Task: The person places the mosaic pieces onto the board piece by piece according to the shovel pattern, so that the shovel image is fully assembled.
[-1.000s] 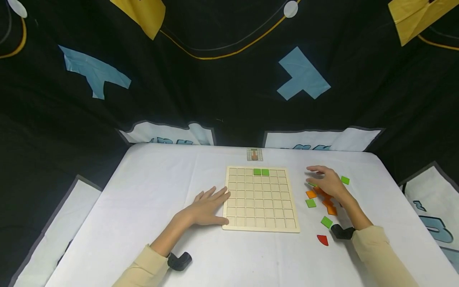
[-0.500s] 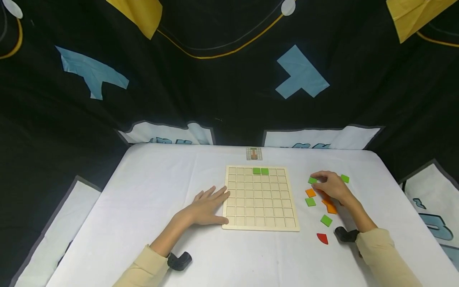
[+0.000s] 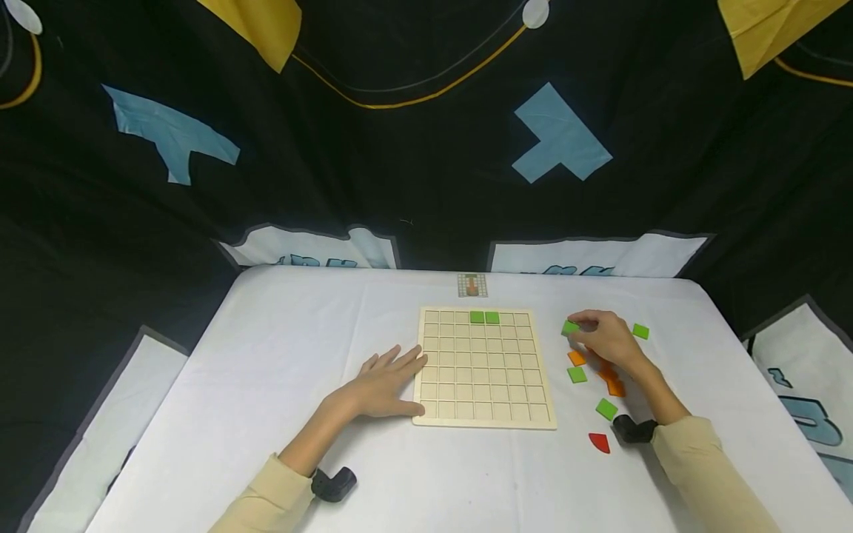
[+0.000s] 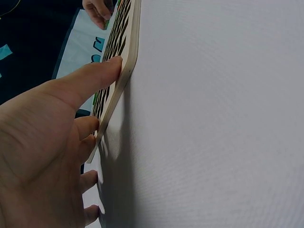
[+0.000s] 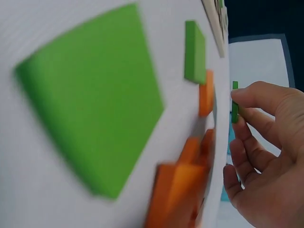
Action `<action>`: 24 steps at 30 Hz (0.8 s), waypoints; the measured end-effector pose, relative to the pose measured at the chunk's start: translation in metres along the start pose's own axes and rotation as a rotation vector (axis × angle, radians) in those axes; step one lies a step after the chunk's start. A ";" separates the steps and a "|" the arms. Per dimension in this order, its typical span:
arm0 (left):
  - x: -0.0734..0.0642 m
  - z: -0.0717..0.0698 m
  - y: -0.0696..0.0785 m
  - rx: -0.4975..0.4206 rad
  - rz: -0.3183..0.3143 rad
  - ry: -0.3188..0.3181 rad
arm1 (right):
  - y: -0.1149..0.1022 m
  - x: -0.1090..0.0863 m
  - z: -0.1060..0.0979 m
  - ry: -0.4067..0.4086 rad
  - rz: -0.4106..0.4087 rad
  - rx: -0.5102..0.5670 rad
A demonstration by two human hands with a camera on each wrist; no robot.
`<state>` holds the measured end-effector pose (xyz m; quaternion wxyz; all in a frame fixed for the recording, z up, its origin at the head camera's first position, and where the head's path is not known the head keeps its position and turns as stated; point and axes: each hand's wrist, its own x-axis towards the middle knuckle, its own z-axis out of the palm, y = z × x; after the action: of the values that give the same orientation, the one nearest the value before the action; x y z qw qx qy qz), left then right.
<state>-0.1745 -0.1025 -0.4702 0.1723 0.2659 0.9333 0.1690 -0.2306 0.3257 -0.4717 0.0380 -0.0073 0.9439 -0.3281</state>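
Left forearm (image 3: 318,435) slants from lower left of head view; left hand (image 3: 385,389) below centre, fingers spread straight. Right forearm (image 3: 658,392) from lower right; right hand (image 3: 606,337) right of centre, fingertips pinching, lower fingers curled.

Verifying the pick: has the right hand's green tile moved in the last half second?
Yes. In the head view, the green tile, pinched by the right hand, has shifted left and slightly up in the picture, closer to the unmoved board.

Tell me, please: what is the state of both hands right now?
Left hand: open, touching the wooden board.
Right hand: closed, pinching a green tile.
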 end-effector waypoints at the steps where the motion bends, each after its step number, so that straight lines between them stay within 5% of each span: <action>1: 0.000 0.000 0.000 -0.001 -0.001 0.000 | -0.002 0.002 0.001 0.002 -0.002 0.003; 24: 0.000 0.000 0.000 0.006 -0.019 -0.018 | -0.065 0.030 0.025 -0.033 -0.195 0.129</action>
<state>-0.1750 -0.1025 -0.4704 0.1815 0.2590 0.9347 0.1623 -0.2590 0.2580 -0.4530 0.0217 -0.1019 0.9148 -0.3902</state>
